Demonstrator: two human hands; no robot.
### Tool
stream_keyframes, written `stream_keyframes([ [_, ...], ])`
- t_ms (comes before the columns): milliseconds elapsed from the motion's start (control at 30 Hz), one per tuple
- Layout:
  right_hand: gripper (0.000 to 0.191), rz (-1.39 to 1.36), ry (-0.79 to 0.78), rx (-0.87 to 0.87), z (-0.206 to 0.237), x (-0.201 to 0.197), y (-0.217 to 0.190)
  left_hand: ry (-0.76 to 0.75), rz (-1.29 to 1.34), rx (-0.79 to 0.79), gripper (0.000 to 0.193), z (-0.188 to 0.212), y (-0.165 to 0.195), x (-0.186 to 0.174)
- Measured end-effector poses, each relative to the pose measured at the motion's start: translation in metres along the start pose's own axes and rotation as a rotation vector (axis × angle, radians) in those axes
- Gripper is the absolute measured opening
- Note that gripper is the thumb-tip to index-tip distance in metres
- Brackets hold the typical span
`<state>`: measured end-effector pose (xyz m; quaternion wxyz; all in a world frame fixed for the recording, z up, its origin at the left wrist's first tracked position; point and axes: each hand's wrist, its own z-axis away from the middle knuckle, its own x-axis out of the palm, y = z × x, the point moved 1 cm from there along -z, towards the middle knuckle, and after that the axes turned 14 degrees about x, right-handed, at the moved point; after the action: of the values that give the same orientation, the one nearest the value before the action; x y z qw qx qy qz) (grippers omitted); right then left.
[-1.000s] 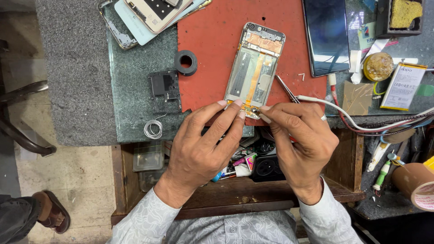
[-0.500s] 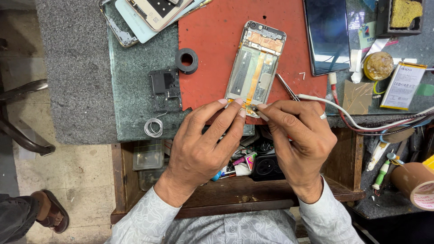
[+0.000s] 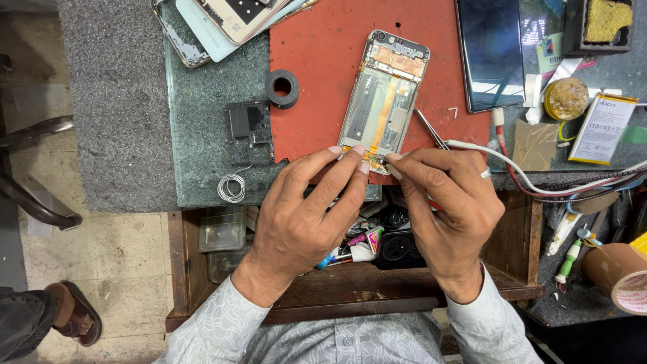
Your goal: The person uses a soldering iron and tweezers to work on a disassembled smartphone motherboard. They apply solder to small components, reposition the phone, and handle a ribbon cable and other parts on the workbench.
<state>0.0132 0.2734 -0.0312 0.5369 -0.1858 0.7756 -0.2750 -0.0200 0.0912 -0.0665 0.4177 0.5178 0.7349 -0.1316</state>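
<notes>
An opened phone [image 3: 385,101] with its back off lies on a red mat [image 3: 323,61], its copper parts and an orange ribbon cable showing. My left hand [image 3: 303,216] presses its fingertips on the phone's near end and holds it down. My right hand [image 3: 448,209], a ring on one finger, pinches a thin red-handled tool whose tip meets the phone's lower edge. Metal tweezers [image 3: 431,129] lie just right of the phone.
A black ring [image 3: 282,88], a black plastic part [image 3: 248,128] and a wire coil [image 3: 232,187] lie left of the mat. A dark phone screen [image 3: 490,50], a battery [image 3: 602,128], cables [image 3: 539,182] and a tape roll [image 3: 620,273] sit to the right. An open drawer [image 3: 384,243] of small parts is below.
Both hands hold nearly the same place at the phone's near end; only the fingers have shifted slightly.
</notes>
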Motion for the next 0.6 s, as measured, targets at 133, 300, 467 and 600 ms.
stream_keyframes([
  [133, 0.023, -0.002, 0.001, 0.008, 0.002, 0.000, -0.001, 0.008, 0.001, 0.002, 0.024, 0.000, 0.000, -0.001],
  [300, 0.023, 0.025, 0.011, -0.009, 0.003, 0.001, -0.001, 0.005, -0.003, 0.000, 0.023, -0.001, 0.000, -0.001],
  [467, 0.027, 0.061, 0.010, -0.018, 0.005, 0.000, -0.005, 0.012, 0.010, -0.003, 0.022, -0.001, 0.000, -0.003],
  [600, 0.029, 0.056, 0.018, 0.006, 0.009, 0.002, -0.011, 0.015, 0.010, -0.007, 0.022, 0.000, 0.000, -0.003],
])
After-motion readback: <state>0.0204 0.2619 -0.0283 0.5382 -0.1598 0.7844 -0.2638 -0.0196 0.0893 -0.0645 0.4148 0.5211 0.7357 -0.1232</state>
